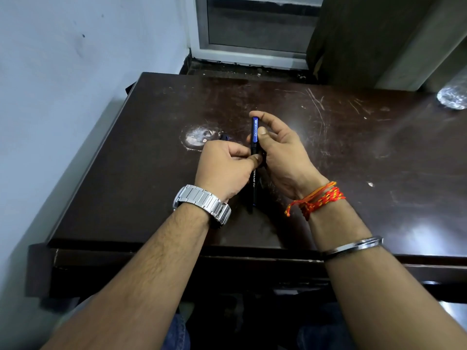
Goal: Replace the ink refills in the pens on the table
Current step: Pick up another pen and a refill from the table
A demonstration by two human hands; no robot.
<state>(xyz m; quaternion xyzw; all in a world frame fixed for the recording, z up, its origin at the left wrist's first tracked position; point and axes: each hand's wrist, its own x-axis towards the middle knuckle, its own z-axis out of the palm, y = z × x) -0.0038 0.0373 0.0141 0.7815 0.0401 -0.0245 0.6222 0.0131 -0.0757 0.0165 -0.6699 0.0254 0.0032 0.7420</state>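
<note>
A dark pen (253, 184) with a blue clip and the word OCTANE on it is held lengthwise above the middle of the dark table (353, 160). My right hand (280, 152) grips its capped far end, thumb on the blue clip. My left hand (225, 165) pinches the barrel just below the cap. The pen's near end sticks out toward me between my wrists. A small dark and blue piece (225, 138) peeks out behind my left hand; most of it is hidden.
A round white worn patch (198, 137) marks the tabletop left of my hands. A clear plastic object (453, 97) sits at the far right edge. A wall runs along the left, a window frame stands behind the table.
</note>
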